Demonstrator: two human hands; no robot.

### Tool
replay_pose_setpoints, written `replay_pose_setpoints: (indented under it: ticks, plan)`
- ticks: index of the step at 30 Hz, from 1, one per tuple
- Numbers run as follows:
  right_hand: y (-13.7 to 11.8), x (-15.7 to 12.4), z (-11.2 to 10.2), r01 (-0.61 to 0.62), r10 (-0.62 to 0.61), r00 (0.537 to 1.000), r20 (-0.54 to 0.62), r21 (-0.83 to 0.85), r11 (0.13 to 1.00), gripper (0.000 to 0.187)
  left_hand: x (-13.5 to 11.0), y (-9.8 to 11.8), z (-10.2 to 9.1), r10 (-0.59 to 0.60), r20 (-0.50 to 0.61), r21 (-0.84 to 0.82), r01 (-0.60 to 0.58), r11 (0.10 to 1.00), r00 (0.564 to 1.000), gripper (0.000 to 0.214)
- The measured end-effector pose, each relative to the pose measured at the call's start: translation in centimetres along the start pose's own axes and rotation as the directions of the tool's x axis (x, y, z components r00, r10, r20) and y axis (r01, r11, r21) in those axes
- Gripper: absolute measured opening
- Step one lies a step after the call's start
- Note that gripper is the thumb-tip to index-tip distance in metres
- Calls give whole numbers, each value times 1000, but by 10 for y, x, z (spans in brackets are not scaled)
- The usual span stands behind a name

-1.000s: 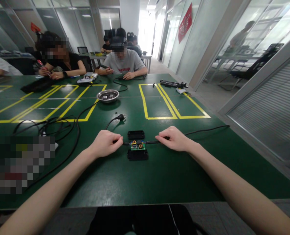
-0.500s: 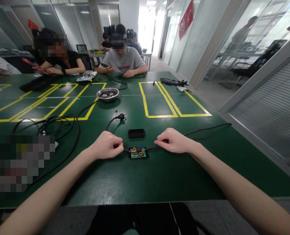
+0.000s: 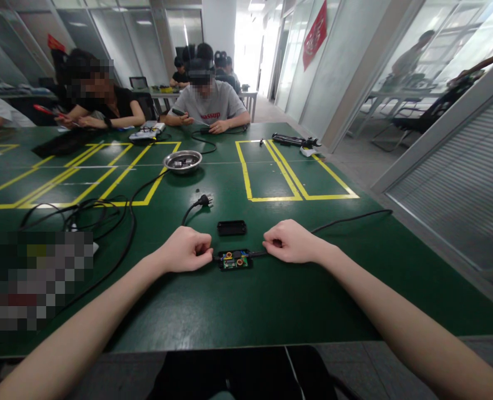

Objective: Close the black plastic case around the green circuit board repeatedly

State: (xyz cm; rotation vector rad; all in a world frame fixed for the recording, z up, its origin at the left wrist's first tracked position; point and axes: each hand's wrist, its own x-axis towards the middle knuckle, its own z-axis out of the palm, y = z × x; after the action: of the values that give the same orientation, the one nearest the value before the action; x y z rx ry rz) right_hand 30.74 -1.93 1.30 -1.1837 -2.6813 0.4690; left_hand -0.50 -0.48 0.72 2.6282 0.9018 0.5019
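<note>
Between my hands on the green table lies an open black plastic case with a green circuit board (image 3: 235, 260) in it, copper-coloured coils and small wires showing. My left hand (image 3: 190, 250) is closed around the black power cord at the case's left end; the cord runs on behind it to a plug (image 3: 205, 200). On the right side, my right hand (image 3: 290, 241) pinches the black cable (image 3: 258, 253) leaving the other end, which continues to the right across the table. A black case cover (image 3: 232, 228) rests just beyond the board, touched by neither hand.
A metal bowl (image 3: 183, 161) with small metal parts stands farther back. Coiled black cables (image 3: 91, 208) lie to the left. Yellow tape (image 3: 275, 198) marks areas on the tabletop. Black tools (image 3: 294, 140) lie at the far right. Co-workers (image 3: 207, 103) sit across the table.
My left hand has shifted slightly right, nearer the case. My right hand's grip has changed a little on the cable. The case has barely moved.
</note>
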Motion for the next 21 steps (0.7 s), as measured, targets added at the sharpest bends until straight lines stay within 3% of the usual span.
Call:
replay_pose_setpoints:
  ticks: [7, 21]
  plan:
    - [-20, 5, 10, 38, -36, 999, 34, -45, 998, 33, 1, 3, 5, -4, 11, -12, 4, 1000, 1000, 18]
    - [-24, 13, 17, -17, 18, 1000, 21, -51, 999, 31, 4, 9, 11, -16, 46, -29, 18, 999, 999, 14]
